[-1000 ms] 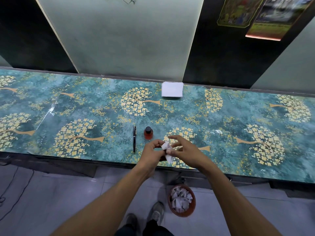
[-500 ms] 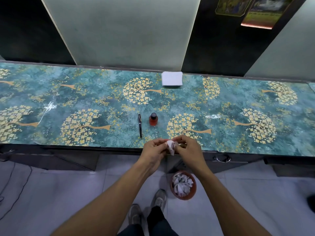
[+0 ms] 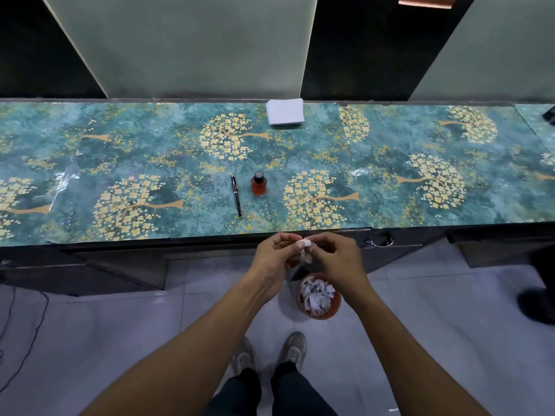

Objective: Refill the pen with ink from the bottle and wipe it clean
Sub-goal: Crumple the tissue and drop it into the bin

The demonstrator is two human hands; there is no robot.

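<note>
A black pen (image 3: 236,196) lies capped on the teal flowered table (image 3: 120,163), just left of a small red ink bottle (image 3: 258,183) with a black cap. Both stand apart from my hands. My left hand (image 3: 274,258) and my right hand (image 3: 336,258) meet in front of the table's near edge, pinching a crumpled white tissue (image 3: 307,250) between their fingertips. The tissue hangs above the floor, over a bin.
A round brown bin (image 3: 333,309) full of crumpled white tissues stands on the tiled floor under my hands. A stack of white tissues (image 3: 285,112) lies at the table's far edge. A drawer handle (image 3: 380,241) sits under the tabletop. Someone's dark shoe (image 3: 537,304) is at right.
Both hands with the tissue have drawn back from over the table to beyond its near edge, above the bin. The view has tilted down.
</note>
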